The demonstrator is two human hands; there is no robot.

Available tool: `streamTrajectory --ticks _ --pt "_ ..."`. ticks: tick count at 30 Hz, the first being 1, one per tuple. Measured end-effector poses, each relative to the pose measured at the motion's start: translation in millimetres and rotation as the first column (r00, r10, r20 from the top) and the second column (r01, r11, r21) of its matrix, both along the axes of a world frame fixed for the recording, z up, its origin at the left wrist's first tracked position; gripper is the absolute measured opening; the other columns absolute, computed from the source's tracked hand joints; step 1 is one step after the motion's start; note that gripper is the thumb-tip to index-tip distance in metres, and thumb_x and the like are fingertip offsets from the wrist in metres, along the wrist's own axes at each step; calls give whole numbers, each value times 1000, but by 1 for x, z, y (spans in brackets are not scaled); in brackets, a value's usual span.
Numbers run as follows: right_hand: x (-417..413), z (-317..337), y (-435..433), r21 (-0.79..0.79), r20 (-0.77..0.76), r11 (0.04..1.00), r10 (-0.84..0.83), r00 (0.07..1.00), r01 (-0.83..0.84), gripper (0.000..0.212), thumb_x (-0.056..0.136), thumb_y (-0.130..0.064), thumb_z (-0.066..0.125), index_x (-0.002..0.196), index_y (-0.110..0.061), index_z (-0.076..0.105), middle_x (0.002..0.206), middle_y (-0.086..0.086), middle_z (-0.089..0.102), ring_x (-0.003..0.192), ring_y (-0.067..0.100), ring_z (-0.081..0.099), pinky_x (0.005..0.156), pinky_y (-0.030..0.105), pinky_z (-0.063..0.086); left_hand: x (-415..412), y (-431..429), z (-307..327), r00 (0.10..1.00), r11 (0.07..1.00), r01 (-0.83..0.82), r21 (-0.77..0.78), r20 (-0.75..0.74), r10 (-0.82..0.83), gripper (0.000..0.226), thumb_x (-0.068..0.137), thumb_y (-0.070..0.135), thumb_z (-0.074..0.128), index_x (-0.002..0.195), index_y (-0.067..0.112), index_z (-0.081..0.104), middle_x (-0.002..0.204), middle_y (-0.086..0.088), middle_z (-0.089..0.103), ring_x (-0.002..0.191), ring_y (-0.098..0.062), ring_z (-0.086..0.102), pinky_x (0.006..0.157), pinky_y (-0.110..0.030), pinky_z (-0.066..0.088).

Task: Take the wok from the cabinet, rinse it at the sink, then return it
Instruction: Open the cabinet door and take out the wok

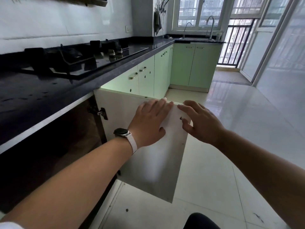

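Note:
A white cabinet door (148, 166) stands swung out from the counter, its inner face toward me. My left hand (149, 120), with a watch on the wrist, lies flat on that face near the top edge, fingers straight. My right hand (200, 122) is at the door's upper free corner, fingers spread, thumb by the door's edge. The open cabinet (49, 154) under the counter is dark; no wok shows inside. The sink (196, 39) with two taps sits far off under the window.
A black gas hob (79, 58) sits in the dark countertop (24, 96) to my left. Green cabinet doors (163, 71) run along to the corner. White tiled floor (231, 129) stretches to the right. A barred balcony door (234, 45) stands beyond the sink.

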State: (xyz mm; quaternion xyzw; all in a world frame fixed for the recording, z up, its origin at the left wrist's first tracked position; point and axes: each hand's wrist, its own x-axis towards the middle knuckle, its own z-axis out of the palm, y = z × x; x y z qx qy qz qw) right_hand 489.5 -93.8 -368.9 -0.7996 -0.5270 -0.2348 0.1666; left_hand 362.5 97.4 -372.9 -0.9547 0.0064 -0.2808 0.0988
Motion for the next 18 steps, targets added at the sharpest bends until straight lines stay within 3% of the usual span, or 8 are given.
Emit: streamTrajectory --ticks 5,10,12,15,18 --pt "-15 7 3 -13 -31 997 -81 996 81 53 88 -28 64 136 -14 48 131 16 53 112 38 57 93 53 52 -1 10 -1 995 995 99 -24 19 -98 78 75 32 60 149 15 38 153 -14 41 136 -35 39 107 -50 36" --pt "-53 13 27 124 90 976 -192 977 180 44 83 -31 61 120 -7 64 133 21 55 121 41 50 110 54 32 -41 32 -26 998 964 40 -263 -34 -50 71 84 34 58 150 21 37 161 -9 28 145 -30 27 112 -47 29" --pt "-71 11 44 141 70 981 -141 987 130 45 83 -32 60 119 -7 65 131 21 57 121 38 48 113 53 28 -68 47 -42 993 917 -44 -396 -118 -4 66 88 34 56 150 21 38 163 -6 23 146 -28 24 113 -45 27" --pt "-98 -4 78 90 11 996 -1 1000 0 45 85 -35 54 118 -7 66 126 17 61 117 35 52 109 51 35 -117 65 -65 983 845 -170 -506 -141 113 59 84 27 58 141 14 49 156 -12 35 139 -32 37 110 -47 36" --pt "-126 -24 122 -8 -125 993 118 985 -120 44 89 -38 52 118 -8 66 121 13 64 107 35 61 95 45 46 -162 82 -94 929 676 -369 -638 -225 294 54 93 33 56 145 22 42 159 0 29 144 -24 29 115 -45 32"
